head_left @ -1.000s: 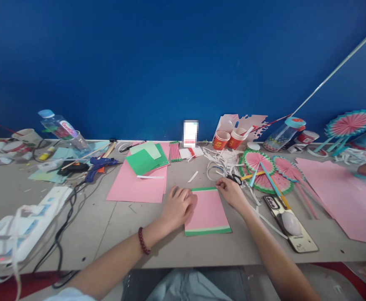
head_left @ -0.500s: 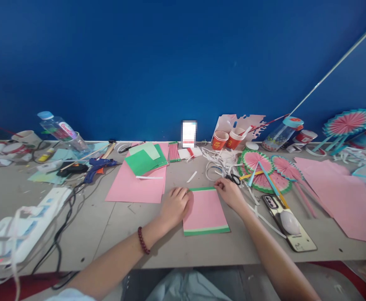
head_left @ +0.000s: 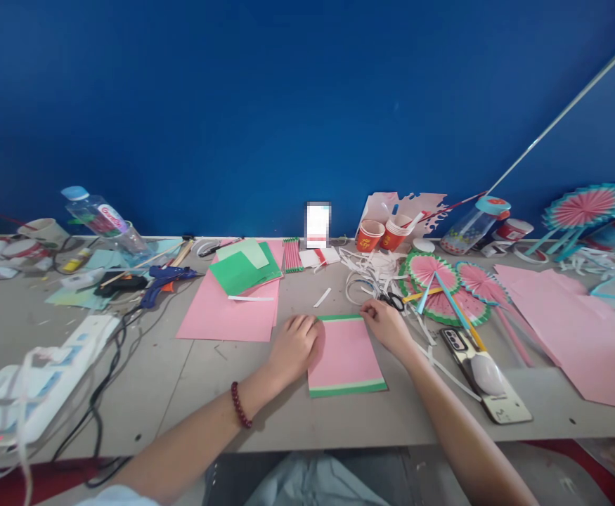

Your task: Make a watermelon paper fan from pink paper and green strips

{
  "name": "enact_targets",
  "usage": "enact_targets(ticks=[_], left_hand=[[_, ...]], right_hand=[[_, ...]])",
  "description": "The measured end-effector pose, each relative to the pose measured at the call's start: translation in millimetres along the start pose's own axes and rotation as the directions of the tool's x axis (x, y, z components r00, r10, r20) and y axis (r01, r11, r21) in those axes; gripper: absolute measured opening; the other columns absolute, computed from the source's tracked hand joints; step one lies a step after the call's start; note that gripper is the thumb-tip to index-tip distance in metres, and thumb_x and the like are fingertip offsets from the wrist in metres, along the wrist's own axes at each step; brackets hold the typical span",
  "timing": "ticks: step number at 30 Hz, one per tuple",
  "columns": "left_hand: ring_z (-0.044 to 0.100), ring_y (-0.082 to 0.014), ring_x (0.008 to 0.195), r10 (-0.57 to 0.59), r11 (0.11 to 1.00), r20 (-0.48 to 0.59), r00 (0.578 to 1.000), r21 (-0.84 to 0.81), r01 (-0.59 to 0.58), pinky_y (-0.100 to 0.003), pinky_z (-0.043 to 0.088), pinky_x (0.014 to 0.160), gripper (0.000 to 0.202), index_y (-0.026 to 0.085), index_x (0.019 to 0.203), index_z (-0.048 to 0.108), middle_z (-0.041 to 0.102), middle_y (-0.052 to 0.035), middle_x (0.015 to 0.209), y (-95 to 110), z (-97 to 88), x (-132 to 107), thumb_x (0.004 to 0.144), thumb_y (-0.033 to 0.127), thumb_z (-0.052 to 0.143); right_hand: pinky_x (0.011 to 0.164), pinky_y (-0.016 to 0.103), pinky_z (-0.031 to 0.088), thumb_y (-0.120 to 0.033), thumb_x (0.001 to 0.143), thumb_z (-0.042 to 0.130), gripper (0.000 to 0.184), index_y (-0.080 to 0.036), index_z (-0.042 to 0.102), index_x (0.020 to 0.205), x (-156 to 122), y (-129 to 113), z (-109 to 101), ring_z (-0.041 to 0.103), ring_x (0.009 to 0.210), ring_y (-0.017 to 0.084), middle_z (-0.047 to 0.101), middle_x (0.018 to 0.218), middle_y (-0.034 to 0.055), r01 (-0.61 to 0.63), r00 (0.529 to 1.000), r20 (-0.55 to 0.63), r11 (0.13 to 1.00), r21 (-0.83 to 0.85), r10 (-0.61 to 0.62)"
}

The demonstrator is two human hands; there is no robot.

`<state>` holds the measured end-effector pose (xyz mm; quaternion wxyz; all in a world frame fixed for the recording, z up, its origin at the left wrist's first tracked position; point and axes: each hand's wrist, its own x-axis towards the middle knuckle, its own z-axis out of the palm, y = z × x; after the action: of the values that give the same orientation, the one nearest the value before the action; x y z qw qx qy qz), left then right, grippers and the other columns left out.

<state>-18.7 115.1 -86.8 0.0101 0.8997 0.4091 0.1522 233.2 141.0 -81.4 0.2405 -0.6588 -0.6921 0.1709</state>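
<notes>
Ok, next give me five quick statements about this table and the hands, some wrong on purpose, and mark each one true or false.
1. The pink-and-green paper has a green band along its near and far edges. True.
2. The right hand is at the near left corner of the paper. False: the right hand is at the far right corner.
3. The phone lies with its cameras facing up. True.
4. The bracelet is on the right wrist. False: the bracelet is on the left wrist.
5. The glue gun lies among the paper fans. False: the glue gun is on the left of the table, the fans on the right.
</notes>
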Motion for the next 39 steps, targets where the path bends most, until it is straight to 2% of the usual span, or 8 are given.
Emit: enact_targets(ticks=[7,14,21,26,31,39], left_hand=[[0.051,-0.0251,0.110,0.015,1.000,-0.002,1.000,0.011,-0.015,-0.038,0.040,0.091,0.023,0.015,0.110,0.057,0.058,-0.0097,0.120,0,-0.6,1,0.089,0.014,0.048],[0.051,-0.0256,0.109,0.031,0.999,0.007,0.999,0.024,-0.031,-0.038,0.039,0.091,0.026,0.015,0.114,0.056,0.058,-0.0101,0.118,1,-4.4,1,0.088,0.015,0.050],[0.051,-0.0251,0.108,0.034,0.997,0.026,0.999,0.062,-0.035,-0.037,0.039,0.092,0.027,0.014,0.114,0.056,0.058,-0.0102,0.120,1,-5.4,1,0.088,0.014,0.049],[0.053,-0.0252,0.107,0.043,0.994,0.031,0.999,0.096,-0.046,-0.037,0.041,0.091,0.028,0.013,0.113,0.058,0.060,-0.0106,0.119,1,-5.8,1,0.086,0.013,0.050],[0.055,-0.0240,0.109,0.073,0.985,-0.010,0.997,0.158,-0.071,-0.038,0.038,0.098,0.027,0.011,0.110,0.062,0.062,-0.0123,0.121,2,0.2,-1,0.088,0.012,0.047],[0.056,-0.0252,0.110,0.056,0.968,-0.006,0.998,0.244,-0.053,-0.041,0.041,0.097,0.034,0.010,0.116,0.060,0.062,-0.0152,0.121,8,2.5,-5,0.089,0.007,0.040]], right_hand=[[0.059,0.024,0.035,-0.022,0.078,0.049,0.011,-0.019,0.060,0.077,-1,1,1,0.052,0.064,0.016,0.058,0.068,0.0024,0.001,1.000,-0.014,1.000,-0.001,-0.002],[0.060,0.025,0.034,-0.022,0.079,0.048,0.012,-0.020,0.059,0.078,-1,1,1,0.053,0.065,0.017,0.059,0.069,0.0028,-0.002,1.000,-0.012,1.000,-0.017,0.002],[0.058,0.025,0.033,-0.033,0.080,0.052,0.014,-0.021,0.059,0.077,-2,-4,1,0.054,0.066,0.017,0.057,0.066,0.0013,-0.005,1.000,-0.013,1.000,-0.028,0.005],[0.058,0.024,0.032,-0.030,0.078,0.055,0.010,-0.021,0.058,0.078,-2,-6,1,0.054,0.066,0.016,0.056,0.065,-0.0006,-0.038,0.999,-0.007,0.999,-0.040,0.037],[0.057,0.024,0.032,-0.030,0.078,0.056,0.010,-0.021,0.059,0.080,-2,-5,2,0.054,0.067,0.016,0.057,0.067,-0.0003,-0.050,0.999,-0.006,0.998,-0.046,0.050],[0.057,0.024,0.032,-0.029,0.079,0.056,0.008,-0.022,0.059,0.080,-2,-5,3,0.055,0.068,0.016,0.058,0.068,-0.0005,-0.069,0.998,0.002,0.996,-0.051,0.070]])
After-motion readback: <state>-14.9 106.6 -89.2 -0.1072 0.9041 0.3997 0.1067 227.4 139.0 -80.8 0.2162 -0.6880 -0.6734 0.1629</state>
